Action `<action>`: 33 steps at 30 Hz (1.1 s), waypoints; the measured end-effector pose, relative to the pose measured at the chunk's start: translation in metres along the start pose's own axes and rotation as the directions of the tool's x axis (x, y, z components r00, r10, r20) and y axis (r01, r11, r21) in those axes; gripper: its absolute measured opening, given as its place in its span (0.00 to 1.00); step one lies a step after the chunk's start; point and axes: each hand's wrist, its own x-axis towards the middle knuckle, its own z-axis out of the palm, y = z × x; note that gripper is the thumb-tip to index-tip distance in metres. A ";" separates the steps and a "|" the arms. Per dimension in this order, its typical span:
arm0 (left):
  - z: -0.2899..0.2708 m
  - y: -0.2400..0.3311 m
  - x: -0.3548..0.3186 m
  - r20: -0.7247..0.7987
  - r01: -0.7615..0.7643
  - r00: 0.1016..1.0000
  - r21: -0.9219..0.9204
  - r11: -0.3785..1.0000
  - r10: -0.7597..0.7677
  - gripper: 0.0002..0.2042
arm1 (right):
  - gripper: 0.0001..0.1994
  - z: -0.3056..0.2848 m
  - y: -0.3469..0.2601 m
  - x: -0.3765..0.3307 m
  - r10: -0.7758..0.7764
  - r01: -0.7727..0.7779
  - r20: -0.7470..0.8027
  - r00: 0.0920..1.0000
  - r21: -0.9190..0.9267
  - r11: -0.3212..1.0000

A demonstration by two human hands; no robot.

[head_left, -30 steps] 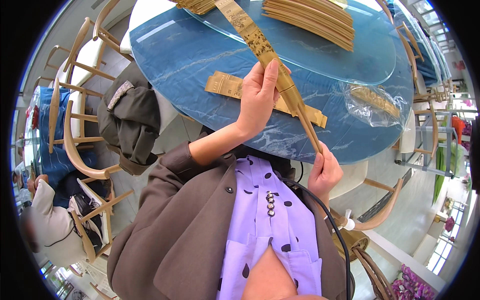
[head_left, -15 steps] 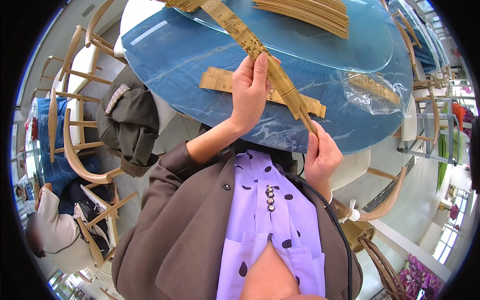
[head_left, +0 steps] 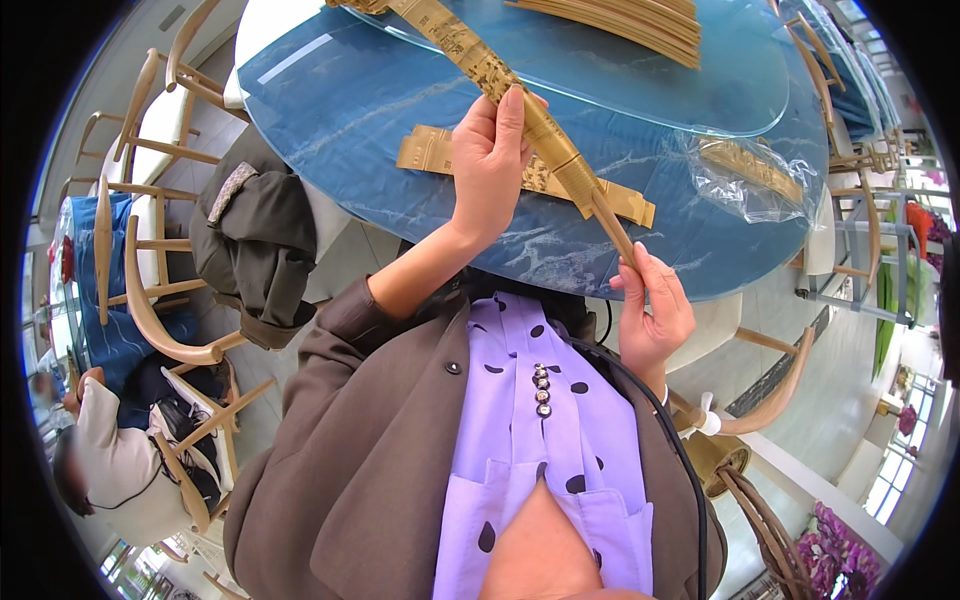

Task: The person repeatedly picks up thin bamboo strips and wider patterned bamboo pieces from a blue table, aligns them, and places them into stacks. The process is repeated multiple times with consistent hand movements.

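Gripping gold sleeve (head_left: 551, 139) mid-length w/ L hand (head_left: 488, 168); pinching ends of thin tan sticks (head_left: 612, 228), sticking out of sleeve's lower end, w/ R hand (head_left: 656, 312) fingertips. Held diag. above blue table (head_left: 340, 130). Below, lying flat: 2nd gold sleeve (head_left: 428, 150). Off to R: clear plastic bag (head_left: 745, 205). Farther out, on glass turntable (head_left: 735, 100): tan stack (head_left: 632, 27).

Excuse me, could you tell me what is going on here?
A person stands or sits at a blue table, using both hands. The left hand grips a long gold sleeve, while the right hand pinches the end of what look like chopsticks, partly out of it. Another gold sleeve lies on the table, with a clear plastic bag to the right.
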 end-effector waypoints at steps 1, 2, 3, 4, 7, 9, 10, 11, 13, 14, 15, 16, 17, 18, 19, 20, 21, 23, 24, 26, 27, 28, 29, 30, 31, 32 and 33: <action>0.001 -0.001 -0.001 0.016 0.002 1.000 0.001 1.000 -0.002 0.15 | 0.14 0.000 -0.002 0.003 0.009 -0.009 -0.020 1.000 -0.007 1.000; 0.001 -0.002 -0.002 0.031 0.004 1.000 0.001 1.000 -0.004 0.15 | 0.13 0.002 -0.003 0.004 0.017 -0.018 -0.041 0.999 -0.014 1.000; 0.001 -0.003 -0.003 0.047 0.005 0.999 0.002 1.000 -0.005 0.15 | 0.13 0.003 -0.004 0.005 0.046 -0.045 -0.037 0.998 0.007 0.999; 0.003 -0.004 -0.004 0.046 0.011 0.999 0.007 1.000 -0.011 0.15 | 0.13 0.007 -0.004 0.006 0.069 -0.068 -0.036 0.997 0.031 0.997; 0.005 -0.006 -0.007 0.051 0.015 0.999 0.020 1.000 -0.016 0.15 | 0.11 0.012 -0.012 0.013 0.231 -0.228 0.005 0.973 0.176 0.958; 0.001 -0.004 -0.004 0.066 0.000 0.998 0.029 1.000 -0.002 0.15 | 0.10 0.012 -0.014 0.016 0.365 -0.366 0.070 0.929 0.333 0.869; 0.000 -0.004 -0.003 0.084 -0.004 0.996 0.025 1.000 0.002 0.14 | 0.10 0.009 -0.013 0.017 0.446 -0.462 0.144 0.883 0.427 0.777; -0.001 -0.004 -0.002 0.102 -0.009 0.995 0.021 1.000 0.007 0.14 | 0.10 0.003 -0.012 0.018 0.512 -0.550 0.227 0.828 0.506 0.665; 0.000 -0.004 -0.002 0.121 -0.002 0.993 0.014 1.000 0.000 0.13 | 0.11 0.002 -0.011 0.018 0.569 -0.633 0.326 0.755 0.588 0.503; 0.003 -0.005 -0.003 0.123 0.010 0.992 0.011 1.000 -0.011 0.13 | 0.11 0.004 -0.010 0.017 0.576 -0.638 0.336 0.745 0.610 0.470; 0.005 -0.005 -0.004 0.126 0.022 0.992 0.008 1.000 -0.023 0.13 | 0.11 0.006 -0.010 0.017 0.583 -0.642 0.346 0.735 0.631 0.436; 0.006 -0.006 -0.008 0.117 0.039 0.992 0.027 0.999 -0.041 0.13 | 0.11 0.006 -0.010 0.016 0.576 -0.635 0.340 0.744 0.630 0.448; 0.006 -0.005 -0.007 0.123 0.035 0.992 0.039 0.999 -0.040 0.13 | 0.11 0.007 -0.010 0.016 0.569 -0.627 0.334 0.752 0.629 0.460; 0.006 -0.003 -0.004 0.130 0.033 0.991 0.051 0.998 -0.039 0.13 | 0.12 0.008 -0.011 0.016 0.563 -0.619 0.327 0.759 0.628 0.472; 0.006 0.000 -0.001 0.135 0.031 0.990 0.061 0.998 -0.039 0.14 | 0.12 0.009 -0.012 0.017 0.547 -0.618 0.335 0.767 0.615 0.490; 0.006 0.004 0.000 0.114 0.020 0.993 0.056 0.998 -0.026 0.14 | 0.12 0.009 -0.013 0.021 0.531 -0.615 0.343 0.775 0.603 0.508; 0.005 0.005 0.002 0.107 0.008 0.994 0.045 0.999 -0.013 0.14 | 0.12 0.009 -0.014 0.022 0.514 -0.612 0.352 0.782 0.590 0.526; 0.001 0.008 0.007 0.097 -0.021 0.995 0.025 0.999 0.018 0.15 | 0.13 0.004 -0.015 0.021 0.473 -0.562 0.309 0.825 0.536 0.630; 0.000 0.008 0.009 0.083 -0.027 0.996 0.024 0.999 0.025 0.15 | 0.13 0.002 -0.017 0.021 0.454 -0.527 0.271 0.849 0.501 0.687; -0.001 0.006 0.010 0.062 -0.032 0.998 0.053 0.998 0.029 0.15 | 0.13 0.002 -0.015 0.018 0.379 -0.445 0.232 0.896 0.451 0.774; -0.002 0.006 0.010 0.051 -0.035 0.998 0.067 0.997 0.032 0.15 | 0.13 0.004 -0.011 0.016 0.325 -0.395 0.228 0.918 0.442 0.806; -0.002 0.006 0.010 0.059 -0.025 0.998 0.083 0.996 0.020 0.15 | 0.14 0.005 -0.008 0.015 0.271 -0.344 0.223 0.936 0.429 0.835; -0.001 0.007 0.010 0.066 -0.015 0.998 0.098 0.995 0.009 0.16 | 0.14 0.005 -0.006 0.014 0.235 -0.298 0.201 0.951 0.399 0.867; -0.001 0.007 0.009 0.074 -0.006 0.997 0.113 0.994 -0.003 0.16 | 0.13 0.005 -0.004 0.013 0.198 -0.252 0.179 0.964 0.366 0.896; -0.001 0.007 0.009 0.072 0.015 0.997 0.106 0.994 -0.023 0.16 | 0.13 0.006 -0.002 0.013 0.154 -0.200 0.159 0.975 0.334 0.921; 0.000 0.007 0.008 0.071 0.036 0.997 0.098 0.995 -0.043 0.15 | 0.13 0.007 -0.002 0.012 0.108 -0.140 0.118 0.987 0.312 0.940; 0.001 0.007 0.007 0.070 0.056 0.996 0.090 0.994 -0.062 0.15 | 0.13 0.008 -0.002 0.012 0.059 -0.079 0.078 0.995 0.287 0.955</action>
